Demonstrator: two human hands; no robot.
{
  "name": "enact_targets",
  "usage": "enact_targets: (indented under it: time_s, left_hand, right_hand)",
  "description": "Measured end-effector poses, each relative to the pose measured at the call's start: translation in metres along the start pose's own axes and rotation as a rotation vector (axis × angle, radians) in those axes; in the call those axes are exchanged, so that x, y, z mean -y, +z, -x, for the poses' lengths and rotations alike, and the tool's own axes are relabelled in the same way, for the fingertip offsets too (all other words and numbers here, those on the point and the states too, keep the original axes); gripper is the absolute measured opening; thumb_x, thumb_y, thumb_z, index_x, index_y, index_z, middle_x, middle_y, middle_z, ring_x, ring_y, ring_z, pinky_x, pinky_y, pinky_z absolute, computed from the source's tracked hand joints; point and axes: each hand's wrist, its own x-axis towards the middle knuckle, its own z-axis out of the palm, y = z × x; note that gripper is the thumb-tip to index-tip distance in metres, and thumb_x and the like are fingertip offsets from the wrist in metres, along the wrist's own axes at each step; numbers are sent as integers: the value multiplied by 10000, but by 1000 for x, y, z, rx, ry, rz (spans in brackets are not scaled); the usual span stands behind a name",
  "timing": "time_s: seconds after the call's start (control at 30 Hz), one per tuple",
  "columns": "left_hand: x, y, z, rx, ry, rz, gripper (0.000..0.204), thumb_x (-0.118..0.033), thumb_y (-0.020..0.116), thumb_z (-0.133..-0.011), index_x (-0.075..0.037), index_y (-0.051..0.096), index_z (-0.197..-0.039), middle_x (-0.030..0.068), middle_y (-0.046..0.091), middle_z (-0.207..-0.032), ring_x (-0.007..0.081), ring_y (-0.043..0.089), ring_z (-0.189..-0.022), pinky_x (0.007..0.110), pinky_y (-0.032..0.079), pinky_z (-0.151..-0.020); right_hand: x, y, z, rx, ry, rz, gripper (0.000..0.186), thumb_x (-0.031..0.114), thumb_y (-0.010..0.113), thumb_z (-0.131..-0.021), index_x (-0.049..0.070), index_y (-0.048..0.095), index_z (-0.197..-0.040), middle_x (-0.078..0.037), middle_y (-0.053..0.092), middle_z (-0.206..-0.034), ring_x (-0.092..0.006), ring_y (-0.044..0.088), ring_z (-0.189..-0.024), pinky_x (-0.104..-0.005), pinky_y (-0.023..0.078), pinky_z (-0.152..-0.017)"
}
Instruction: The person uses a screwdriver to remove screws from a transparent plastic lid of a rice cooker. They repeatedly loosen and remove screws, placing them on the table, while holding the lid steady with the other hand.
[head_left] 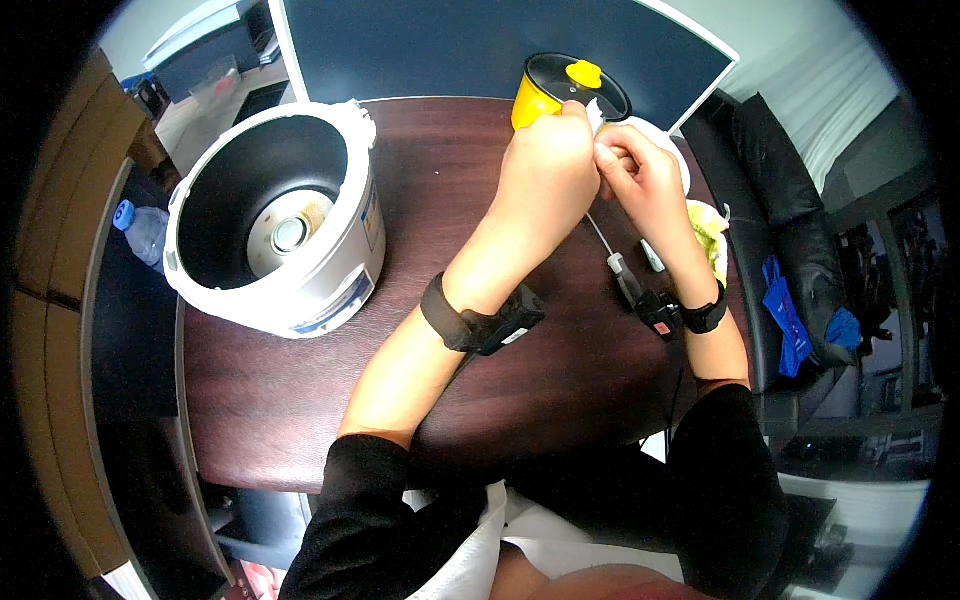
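Note:
My left hand [548, 165] is closed in a fist over the far right of the table, with its back toward me. A small crumpled white piece [595, 116], like tissue or thin wrap, sticks out of the top of it. Close against it, my right hand [642, 172] is closed too, thumb and fingers pinched together; what they pinch is hidden. Below the hands a screwdriver [623, 277] with a grey handle lies on the table. Just behind them stands a yellow pot [537, 101] with a dark lid and a yellow knob.
At the left of the brown table [300, 420] stands a white rice cooker body [340, 270], lidless, its heating plate [268, 248] showing. A white plate-like thing [672, 148] and a yellow-green cloth [708, 222] lie at the right. A dark partition [430, 45] rises behind.

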Motion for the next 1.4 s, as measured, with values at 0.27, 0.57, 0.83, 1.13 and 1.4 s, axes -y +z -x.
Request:
enact_targets:
  time_s: [0.27,0.57,0.83,1.13,1.4]
  left_hand:
    - [1,-4,-2,32,-22,38,169,-32,593,-726,71,530,-845,263,586,-690,412,607,-698,446,509,-614]
    - [-5,2,-1,63,-23,8,206,-32,582,-724,79,537,-891,270,591,-705,411,612,-719,446,512,-644]
    - [-5,2,-2,49,6,-147,116,4,572,-715,62,547,-812,237,603,-645,372,637,-644,414,529,-604]
    - [-1,-2,-11,189,-114,-208,255,-104,637,-739,48,556,-927,262,613,-807,397,615,-808,423,507,-716]
    - [8,-7,-17,253,-187,-231,362,-179,667,-749,22,561,-1031,271,617,-880,395,615,-873,416,494,-747]
  right_hand:
    - [-1,1,-4,2,12,-39,54,66,619,-843,17,600,-852,8,574,-648,-39,534,-511,-187,420,-458]
    - [-4,-8,-3,-50,-107,107,68,24,661,-767,7,599,-789,-12,562,-656,-41,490,-542,-195,407,-504]
    - [-15,-26,0,-22,-86,229,81,77,636,-776,24,577,-765,-42,524,-561,-80,501,-512,-227,410,-497]
    - [-103,-52,18,546,328,473,173,157,605,-758,18,571,-662,-109,564,-552,-197,574,-486,-324,458,-508]
    - [-148,-52,27,736,305,466,178,178,585,-770,22,569,-686,-109,573,-553,-206,593,-463,-333,469,-490]
